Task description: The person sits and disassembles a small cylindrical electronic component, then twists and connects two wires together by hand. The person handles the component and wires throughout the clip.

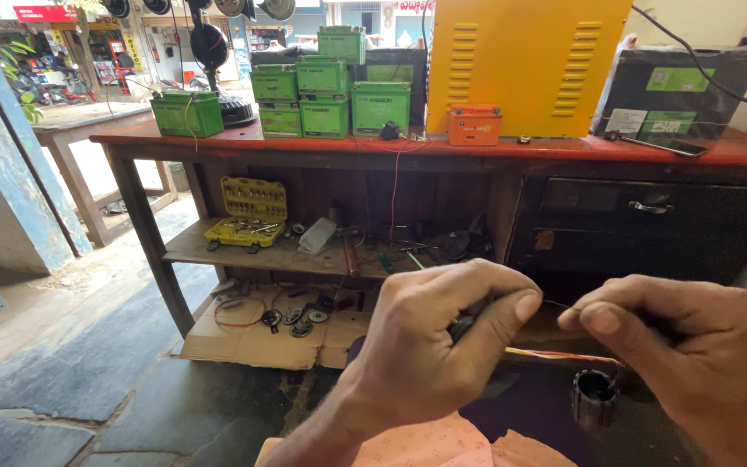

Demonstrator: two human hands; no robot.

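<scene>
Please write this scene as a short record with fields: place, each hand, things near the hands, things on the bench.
place: workshop, red-topped wooden bench in front
left hand: closed in a grip on a small dark tool, mostly hidden
right hand: pinches a thin wire end between thumb and fingers
wire: thin orange-and-white strand running between the hands
below hands: small dark ribbed cylinder
bench top: green box-shaped batteries, small orange battery, large yellow metal cabinet
shelf: open yellow socket set case

Bright sun comes in from the street at the top left. Under the red bench it is dark and shady. The edges bend outward. The near hands look soft.
</scene>
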